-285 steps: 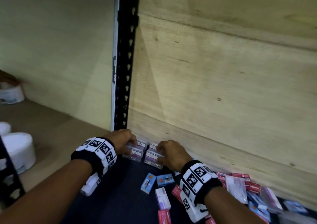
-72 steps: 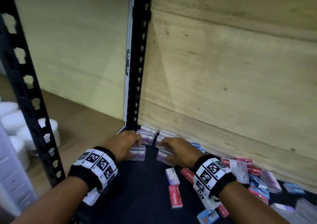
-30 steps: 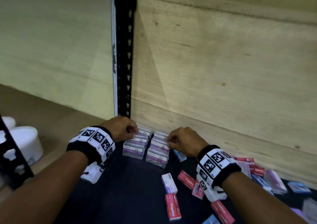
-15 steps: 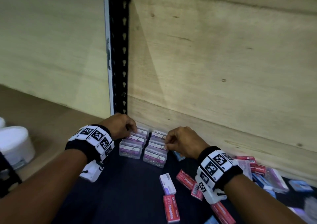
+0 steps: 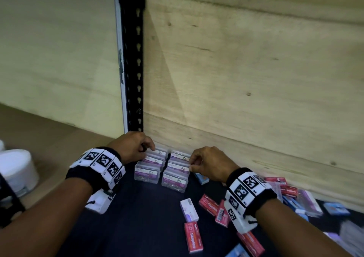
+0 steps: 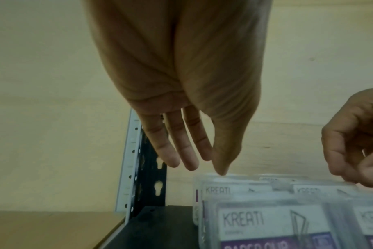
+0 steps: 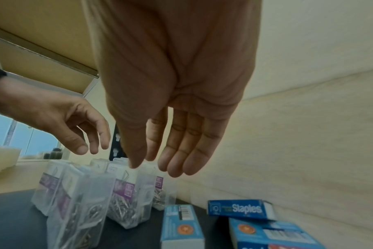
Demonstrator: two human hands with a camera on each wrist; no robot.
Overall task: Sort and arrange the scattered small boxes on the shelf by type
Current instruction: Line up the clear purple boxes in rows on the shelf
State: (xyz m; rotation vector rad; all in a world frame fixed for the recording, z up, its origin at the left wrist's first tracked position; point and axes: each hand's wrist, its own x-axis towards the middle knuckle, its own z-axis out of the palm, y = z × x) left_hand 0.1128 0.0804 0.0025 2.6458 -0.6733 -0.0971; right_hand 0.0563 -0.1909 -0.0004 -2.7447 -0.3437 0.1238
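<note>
I've got both hands up at the back left corner of the dark shelf (image 5: 137,223), right by the black slotted upright (image 5: 135,59) and the plywood back wall (image 5: 246,79). The clear paper clip boxes (image 5: 160,168) stand there in two neat rows side by side, purple labels facing me, the rearmost ones close against the wall. My left hand (image 5: 131,147) is over the far end of the left row; from the left wrist view its fingers (image 6: 181,151) hang straight and loose, holding nothing, with the thumb tip just touching the top edge of the rear box. My right hand (image 5: 208,162) sits at the right edge of the right row; the right wrist view shows the palm wide and the fingers (image 7: 181,151) relaxed and released above the boxes, nothing gripped, though in the left wrist view one fingertip seems to rest on a box lid. To the right of the rows the sorting isn't done: blue staples boxes (image 7: 241,208) lie flat near the wall, red staples boxes (image 5: 193,237) are scattered at odd angles toward the front edge, and a white box (image 5: 189,209) lies among them. More red and blue boxes crowd the wall behind my right wrist, too blurred to count. A white tub (image 5: 16,170) sits on the neighbouring shelf at far left.
</note>
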